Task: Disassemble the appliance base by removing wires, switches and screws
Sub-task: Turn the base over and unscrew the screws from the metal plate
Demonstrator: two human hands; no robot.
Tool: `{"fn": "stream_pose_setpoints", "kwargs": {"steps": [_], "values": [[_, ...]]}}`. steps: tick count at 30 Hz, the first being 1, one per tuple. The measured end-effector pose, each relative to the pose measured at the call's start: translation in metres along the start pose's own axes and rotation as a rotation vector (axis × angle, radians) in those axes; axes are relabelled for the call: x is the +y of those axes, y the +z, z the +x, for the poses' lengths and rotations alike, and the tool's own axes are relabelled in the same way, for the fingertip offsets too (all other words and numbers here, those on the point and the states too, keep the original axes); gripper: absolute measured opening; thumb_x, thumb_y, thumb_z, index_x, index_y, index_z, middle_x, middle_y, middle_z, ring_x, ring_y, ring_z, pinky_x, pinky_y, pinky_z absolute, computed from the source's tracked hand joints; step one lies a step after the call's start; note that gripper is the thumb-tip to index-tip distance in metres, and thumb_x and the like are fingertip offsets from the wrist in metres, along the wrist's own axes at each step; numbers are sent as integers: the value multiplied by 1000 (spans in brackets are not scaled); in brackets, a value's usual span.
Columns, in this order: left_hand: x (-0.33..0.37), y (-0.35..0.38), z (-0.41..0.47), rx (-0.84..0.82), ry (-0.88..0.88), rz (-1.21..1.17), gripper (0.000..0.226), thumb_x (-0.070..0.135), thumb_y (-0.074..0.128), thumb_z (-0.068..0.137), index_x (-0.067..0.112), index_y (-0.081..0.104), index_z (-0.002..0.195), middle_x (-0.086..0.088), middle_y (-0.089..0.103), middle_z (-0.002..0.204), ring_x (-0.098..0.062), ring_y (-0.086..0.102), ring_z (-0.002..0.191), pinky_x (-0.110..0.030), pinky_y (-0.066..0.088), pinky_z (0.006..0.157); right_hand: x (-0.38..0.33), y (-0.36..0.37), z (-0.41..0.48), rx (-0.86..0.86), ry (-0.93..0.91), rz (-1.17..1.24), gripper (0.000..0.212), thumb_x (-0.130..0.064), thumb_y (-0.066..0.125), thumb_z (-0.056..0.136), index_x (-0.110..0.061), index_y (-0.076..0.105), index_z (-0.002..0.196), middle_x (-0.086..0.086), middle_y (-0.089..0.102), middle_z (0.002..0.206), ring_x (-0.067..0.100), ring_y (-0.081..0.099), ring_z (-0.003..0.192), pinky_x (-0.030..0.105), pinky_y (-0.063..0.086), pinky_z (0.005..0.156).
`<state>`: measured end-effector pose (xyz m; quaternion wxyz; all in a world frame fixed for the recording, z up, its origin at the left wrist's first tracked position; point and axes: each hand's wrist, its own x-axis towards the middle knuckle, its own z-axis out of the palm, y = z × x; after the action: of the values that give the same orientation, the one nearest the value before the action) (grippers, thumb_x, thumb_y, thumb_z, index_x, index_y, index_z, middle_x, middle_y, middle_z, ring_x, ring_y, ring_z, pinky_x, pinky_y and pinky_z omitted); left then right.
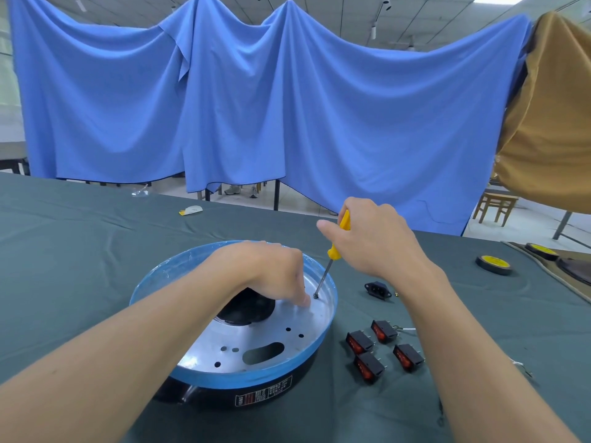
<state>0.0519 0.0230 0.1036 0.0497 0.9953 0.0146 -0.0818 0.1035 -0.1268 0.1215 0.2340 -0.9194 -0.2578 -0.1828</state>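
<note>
green-clothed table point(96, 251) carries the appliance base point(256, 334) at centre. i see the right hand point(377, 244) clamped round the screwdriver point(334, 251), its shaft slanting down-left onto a screw point(316, 295) by the far-right rim. the left hand point(268, 270) curls down just beside it; whether it pinches anything, i cannot tell.

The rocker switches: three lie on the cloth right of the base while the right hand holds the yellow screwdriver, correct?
No, the head view shows four rocker switches, not three, on the cloth right of the base; the right hand holds the yellow screwdriver.
</note>
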Motion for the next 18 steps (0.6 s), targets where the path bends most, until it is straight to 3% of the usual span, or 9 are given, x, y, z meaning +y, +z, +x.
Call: {"fn": "stream_pose_setpoints", "kwargs": {"steps": [3, 7, 12, 16, 18], "values": [[0, 0, 0, 0, 2, 1, 33, 57, 61, 81, 27, 66, 68, 5, 47, 60, -21, 47, 65, -32, 43, 68, 0, -2, 0, -33, -5, 49, 13, -31, 52, 83, -19, 48, 87, 4, 59, 86, 27, 51, 89, 36, 43, 64], [0, 0, 0, 8, -8, -3, 40, 56, 62, 80, 25, 57, 55, 4, 46, 59, -21, 47, 65, -33, 45, 69, -3, -5, -2, -104, -23, 117, 21, -33, 54, 79, -20, 45, 94, 2, 57, 83, 22, 55, 82, 33, 41, 58], [1, -1, -2, -1, -10, -2, 40, 56, 61, 81, 25, 57, 57, 5, 48, 59, -20, 48, 65, -34, 43, 67, -4, 0, -3, -43, -35, 54, 37, -50, 58, 84, -16, 44, 88, 6, 56, 82, 27, 51, 84, 38, 43, 63], [1, -1, -2, 4, -1, 0, 38, 57, 61, 82, 25, 60, 60, 5, 49, 60, -20, 50, 66, -32, 43, 66, -1, -3, -2, -65, -84, 68, 17, -29, 56, 81, -20, 46, 90, 4, 57, 81, 26, 54, 81, 34, 40, 57], [-2, 1, -2, 14, 2, -27, 36, 57, 60, 83, 28, 64, 63, 7, 50, 59, -18, 50, 66, -31, 43, 64, -1, -5, -2, -123, -106, 103, 18, -28, 56, 78, -23, 46, 92, 2, 56, 79, 21, 55, 75, 32, 36, 53]]}}
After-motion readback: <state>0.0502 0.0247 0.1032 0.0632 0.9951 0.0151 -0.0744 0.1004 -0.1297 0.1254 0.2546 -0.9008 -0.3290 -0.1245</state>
